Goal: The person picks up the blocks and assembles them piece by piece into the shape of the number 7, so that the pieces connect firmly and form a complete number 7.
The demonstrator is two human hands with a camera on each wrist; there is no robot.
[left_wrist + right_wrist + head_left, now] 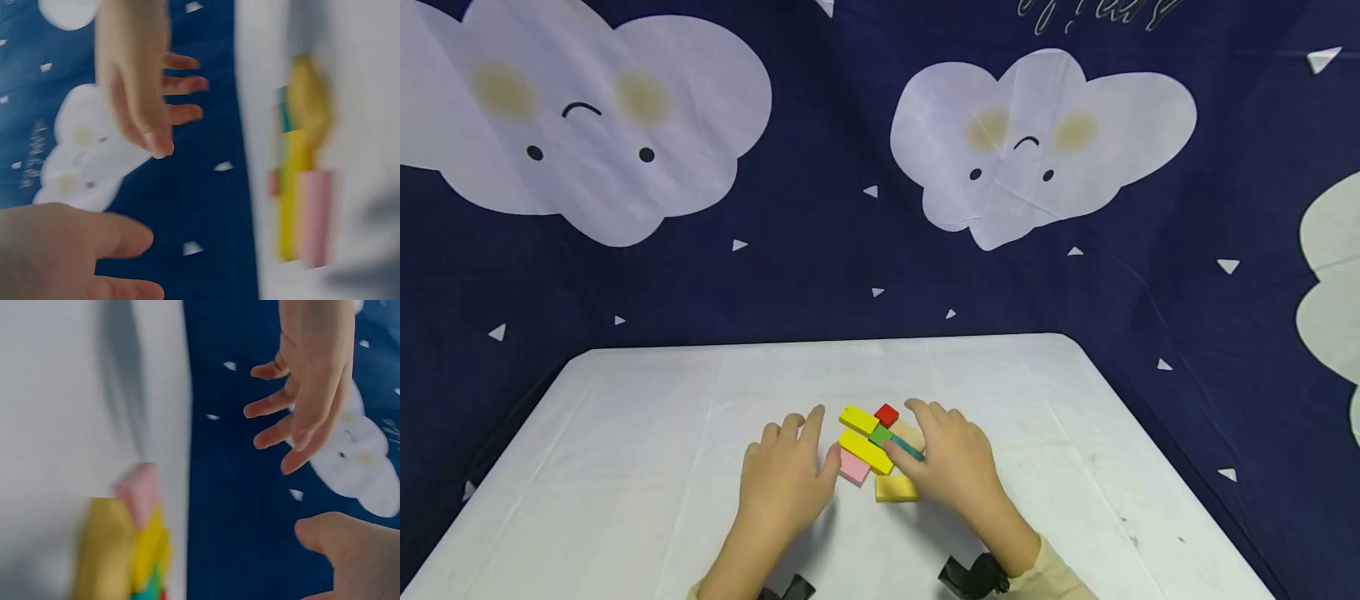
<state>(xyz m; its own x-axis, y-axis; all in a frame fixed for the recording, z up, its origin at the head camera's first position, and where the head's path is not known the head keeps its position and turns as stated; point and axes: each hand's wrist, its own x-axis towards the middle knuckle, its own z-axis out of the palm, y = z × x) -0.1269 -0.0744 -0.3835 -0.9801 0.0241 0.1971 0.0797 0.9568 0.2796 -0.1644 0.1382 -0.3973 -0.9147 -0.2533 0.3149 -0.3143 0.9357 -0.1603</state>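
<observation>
A small cluster of coloured blocks lies on the white table between the two hands. In the head view it holds a yellow block point(859, 420), a longer yellow block point(865, 452), a red block point(887, 415), a green block point(881, 434), a blue-green strip point(907, 448), a pink block point(854, 468) and a pale wooden block point(910, 433). Nearest the person is a gold-yellow block point(897, 489). My left hand point(788, 471) hovers left of the cluster, its fingers spread and holding nothing. Over the cluster's right side, my right hand point(953, 458) also holds nothing, its thumb partly covering the blocks.
The white tabletop point(625, 450) has rounded far corners and a few dark marks at the right. Behind it hangs a dark blue cloth point(820, 275) printed with clouds and triangles. Dark wrist straps point(976, 577) show at the bottom.
</observation>
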